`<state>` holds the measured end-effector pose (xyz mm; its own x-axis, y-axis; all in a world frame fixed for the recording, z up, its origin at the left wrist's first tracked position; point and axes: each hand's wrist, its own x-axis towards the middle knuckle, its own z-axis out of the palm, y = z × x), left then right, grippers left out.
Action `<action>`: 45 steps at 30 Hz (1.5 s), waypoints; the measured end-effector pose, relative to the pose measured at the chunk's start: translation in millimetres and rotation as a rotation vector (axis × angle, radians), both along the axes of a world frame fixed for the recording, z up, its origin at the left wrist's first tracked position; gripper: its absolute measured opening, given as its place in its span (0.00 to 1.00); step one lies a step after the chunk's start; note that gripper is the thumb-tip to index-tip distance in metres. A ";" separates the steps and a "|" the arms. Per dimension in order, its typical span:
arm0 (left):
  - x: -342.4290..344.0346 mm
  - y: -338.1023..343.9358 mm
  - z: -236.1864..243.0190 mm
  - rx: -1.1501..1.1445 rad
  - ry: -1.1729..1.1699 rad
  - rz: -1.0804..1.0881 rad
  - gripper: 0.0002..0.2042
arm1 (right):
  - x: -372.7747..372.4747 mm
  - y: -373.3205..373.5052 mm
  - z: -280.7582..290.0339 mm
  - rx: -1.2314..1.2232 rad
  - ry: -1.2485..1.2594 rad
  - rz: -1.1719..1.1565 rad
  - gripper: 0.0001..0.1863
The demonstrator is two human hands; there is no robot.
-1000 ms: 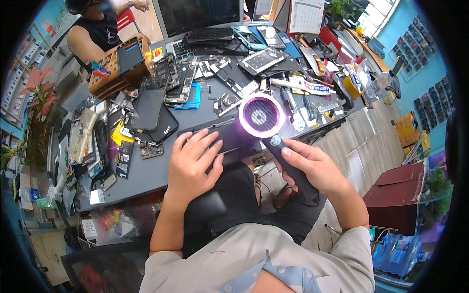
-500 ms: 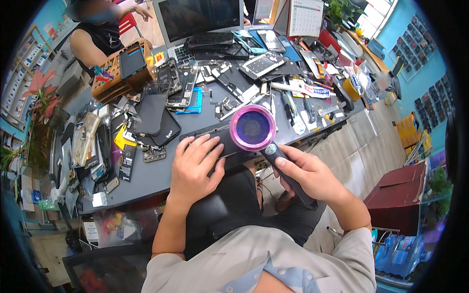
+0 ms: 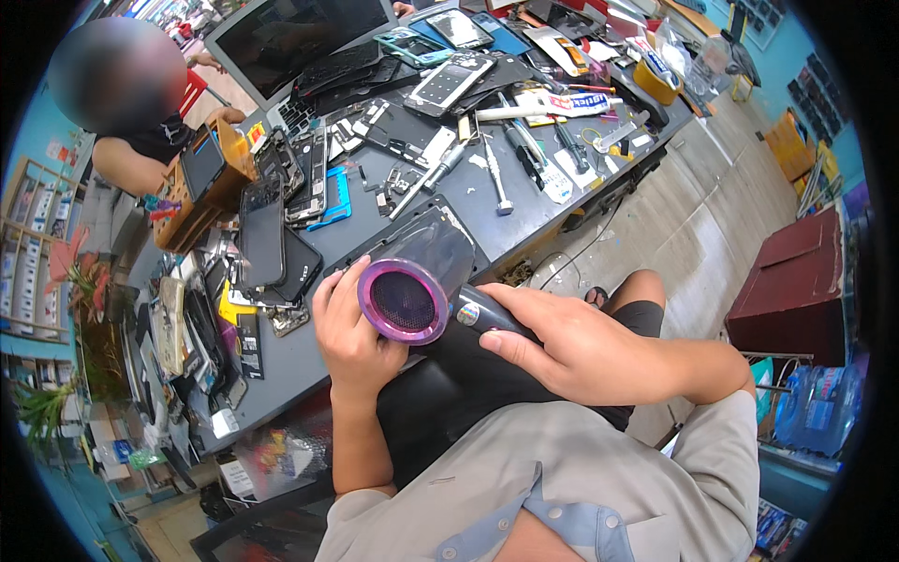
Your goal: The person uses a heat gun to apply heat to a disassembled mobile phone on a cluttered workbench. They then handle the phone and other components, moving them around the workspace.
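My right hand [image 3: 571,351] is wrapped round the dark handle of a hair dryer [image 3: 404,302]. The dryer's round mesh end, ringed in glossy purple-pink, faces up. Below it, a flat dark device like a tablet [image 3: 438,236] lies at the table's near edge, its glossy surface showing beyond the dryer. My left hand [image 3: 351,342] is at the device's near-left part, fingers stretched out over it. The dryer hides some fingertips and the thumb's end, as well as part of the device.
Phone parts and tools crowd the grey table [image 3: 510,225]. A screwdriver [image 3: 498,178] lies beyond the device, near a white tube [image 3: 552,105]. Left are dark phones [image 3: 262,229] and a wooden holder [image 3: 201,201]; behind stands a laptop [image 3: 300,37]. Another person [image 3: 136,164] sits at the far left.
The hair dryer has moved left and nearer to me, now over my left hand's fingers. Its handle has swung toward level. My view has shifted, uncovering more of the device.
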<state>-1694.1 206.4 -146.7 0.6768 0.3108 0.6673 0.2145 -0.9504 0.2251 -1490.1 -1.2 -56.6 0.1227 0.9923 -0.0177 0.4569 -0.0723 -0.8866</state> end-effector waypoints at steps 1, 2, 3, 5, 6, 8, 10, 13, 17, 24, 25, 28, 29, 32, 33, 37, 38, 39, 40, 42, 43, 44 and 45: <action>0.0 -0.5 -0.1 0.003 0.003 0.009 0.17 | -0.8 -1.0 -0.6 -0.011 -0.001 -0.004 0.24; 0.0 -0.8 0.0 0.007 0.007 0.019 0.17 | -1.2 -0.6 -2.6 0.014 0.004 -0.008 0.23; 0.1 -1.4 -0.6 0.008 0.011 0.027 0.17 | -1.5 -0.2 -4.9 0.037 0.010 -0.014 0.23; 0.7 0.0 -1.2 0.003 -0.010 0.039 0.14 | -1.5 4.1 -8.1 0.069 0.018 -0.011 0.22; 2.3 -1.3 -1.8 -0.001 -0.032 0.056 0.13 | -0.3 8.2 -7.7 0.075 0.013 -0.001 0.22; 1.5 -2.0 -3.3 -0.013 -0.043 0.072 0.12 | 0.2 13.4 -9.6 0.085 0.006 0.005 0.22; 2.1 -3.6 -2.0 -0.013 -0.050 0.081 0.12 | 0.1 17.9 -13.1 0.094 -0.002 0.011 0.21; 1.5 -3.4 -2.2 -0.023 -0.050 0.087 0.13 | 0.7 11.4 -4.8 -0.002 0.037 0.009 0.22; 0.9 -0.7 -4.5 -0.018 -0.005 0.063 0.12 | 6.1 2.3 -4.6 0.012 0.008 0.033 0.26; -2.6 -1.9 -6.0 0.015 0.013 0.076 0.13 | 8.3 7.3 -11.5 0.143 0.089 -0.018 0.22; -0.6 -3.0 -5.8 0.020 0.007 0.071 0.13 | 9.2 5.2 -8.9 0.140 0.118 -0.011 0.22; 4.3 -5.3 -2.0 0.048 0.013 0.062 0.12 | 12.6 -2.7 -18.6 0.213 0.151 -0.058 0.21; 4.8 -5.6 -1.4 0.044 0.017 0.060 0.12 | 14.4 -5.8 -19.7 0.218 0.160 -0.069 0.22; 3.1 -3.6 -4.1 0.051 0.026 0.065 0.11 | 17.3 -10.9 -28.3 0.255 0.199 -0.098 0.24; 2.0 -1.5 -7.6 0.065 0.021 0.070 0.12 | 19.1 -13.0 -29.6 0.222 0.224 -0.083 0.26; 3.5 2.2 -13.6 0.089 0.003 0.069 0.15 | 29.8 -31.9 -33.5 0.317 0.298 -0.079 0.31; 1.6 1.7 -8.8 0.089 0.068 0.068 0.15 | 33.6 -40.6 -35.6 0.398 0.309 -0.092 0.31; 2.9 -1.1 -5.4 0.105 0.081 0.090 0.15 | 39.4 -48.9 -43.4 0.479 0.263 -0.138 0.32; 5.5 -4.4 -3.0 0.119 0.093 0.108 0.15 | 42.9 -62.4 -49.3 0.482 0.445 -0.177 0.31; 6.7 -9.6 0.2 0.120 0.122 0.141 0.16 | 56.8 -83.7 -64.7 0.546 0.645 -0.247 0.31; 8.2 -11.2 1.3 0.118 0.117 0.144 0.16 | 65.2 -90.9 -69.3 0.621 0.657 -0.289 0.32; 9.0 -12.1 2.2 0.116 0.113 0.148 0.16 | 68.3 -99.4 -69.3 0.622 0.703 -0.391 0.31; 10.7 -12.4 3.1 0.113 0.108 0.145 0.16 | 68.5 -105.9 -65.3 0.624 0.745 -0.500 0.31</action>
<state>-1683.5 194.1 -143.6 0.6996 0.3374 0.6299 0.3681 -0.9257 0.0871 -1421.6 -107.1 -122.0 0.6817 0.6932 0.2340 -0.1655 0.4577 -0.8736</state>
